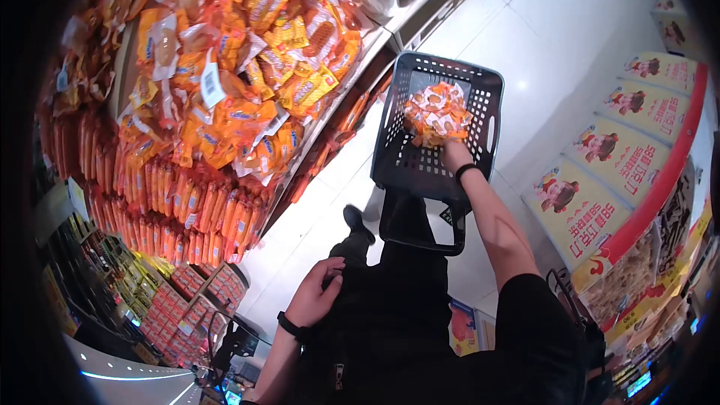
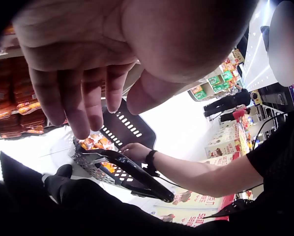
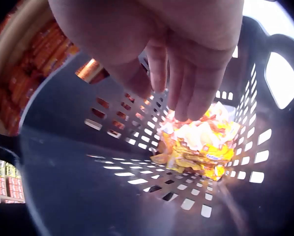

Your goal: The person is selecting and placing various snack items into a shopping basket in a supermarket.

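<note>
Inside the black shopping basket (image 1: 406,171), the orange-wrapped snack packets (image 1: 439,109) probably call for light pressure from the right hand (image 1: 454,156), loosely extended over them, while the left hand (image 1: 313,294) hangs relaxed outside.

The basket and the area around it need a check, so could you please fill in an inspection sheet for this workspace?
Surface: pale tiled floor; whether the basket rests on it cannot be told.
Job's things: dark perforated basket containing orange-wrapped packets.
Clutter: a colourful printed item, partly hidden by the person's clothing.
Grippers: right hand reaches into the basket at the packets, contact unclear; left hand is outside the basket, fingers relaxed, holding nothing.
Cables: a thin dark line near the right sleeve, possibly a cable.
Surroundings: heaped packets on display at the head view's left; printed cartons at its right.
</note>
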A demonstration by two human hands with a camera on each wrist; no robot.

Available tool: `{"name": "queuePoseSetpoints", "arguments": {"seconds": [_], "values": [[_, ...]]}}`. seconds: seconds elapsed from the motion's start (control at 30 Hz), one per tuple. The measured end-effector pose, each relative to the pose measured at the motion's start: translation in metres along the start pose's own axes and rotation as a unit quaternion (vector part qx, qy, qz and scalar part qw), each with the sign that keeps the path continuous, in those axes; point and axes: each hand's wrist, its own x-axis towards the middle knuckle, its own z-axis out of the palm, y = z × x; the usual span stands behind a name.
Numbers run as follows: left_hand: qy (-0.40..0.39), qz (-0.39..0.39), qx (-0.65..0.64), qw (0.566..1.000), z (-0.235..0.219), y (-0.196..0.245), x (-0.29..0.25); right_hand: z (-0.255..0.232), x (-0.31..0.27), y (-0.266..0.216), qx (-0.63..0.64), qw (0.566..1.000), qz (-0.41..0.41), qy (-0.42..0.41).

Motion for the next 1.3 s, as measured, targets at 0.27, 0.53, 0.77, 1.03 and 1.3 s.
{"name": "queuePoseSetpoints", "arguments": {"seconds": [0.27, 0.53, 0.77, 1.03, 1.3], "values": [[0.09, 0.06, -0.057, 0.993, -0.011, -0.061, -0.052, -0.099, -0.203, -0.134, 0.236, 0.93, -0.032, -0.28], [0.256, 0.023, -0.119, 0.959, 0.043, -0.338, -0.099, -0.043, -0.28, -0.174, -0.143, 0.986, -0.081, -0.006], [0.321, -0.083, -0.155, 0.931, 0.172, -0.58, -0.166, -0.005, -0.264, -0.175, -0.186, 0.982, 0.01, 0.003], [0.347, -0.169, -0.327, 0.863, 0.308, -0.737, -0.233, 0.081, -0.282, -0.171, -0.168, 0.984, -0.042, -0.031], [0.364, -0.147, -0.393, 0.832, 0.258, -0.8, -0.233, 0.181, -0.339, -0.251, -0.121, 0.992, 0.032, 0.001]]}}
